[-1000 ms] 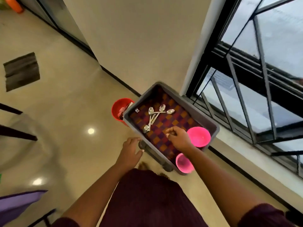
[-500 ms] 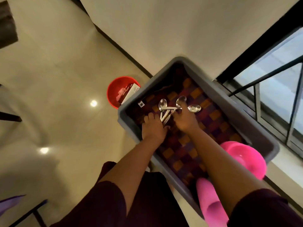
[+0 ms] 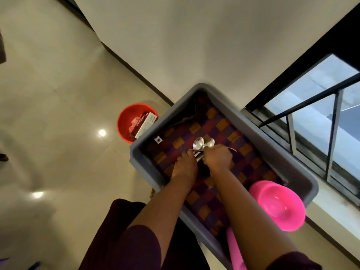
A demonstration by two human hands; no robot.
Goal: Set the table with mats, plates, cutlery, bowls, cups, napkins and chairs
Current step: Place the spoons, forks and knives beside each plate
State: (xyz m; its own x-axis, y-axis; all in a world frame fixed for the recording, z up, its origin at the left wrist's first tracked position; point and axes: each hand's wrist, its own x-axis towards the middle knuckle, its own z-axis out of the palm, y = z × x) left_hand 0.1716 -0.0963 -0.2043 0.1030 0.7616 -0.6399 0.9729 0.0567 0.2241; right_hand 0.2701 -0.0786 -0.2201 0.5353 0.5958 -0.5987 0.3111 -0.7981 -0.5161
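Both hands now gather spoons inside the grey bin.

Grey tub: checkered mat inside, spoons on mat.

Looks like a home, a room corner by a window. Glossy cream tiled floor with dark skirting, plain off-white wall, black-framed barred window. Grey plastic tub lined with checked mat, spoons, pink plastic bowl, red bucket on floor.
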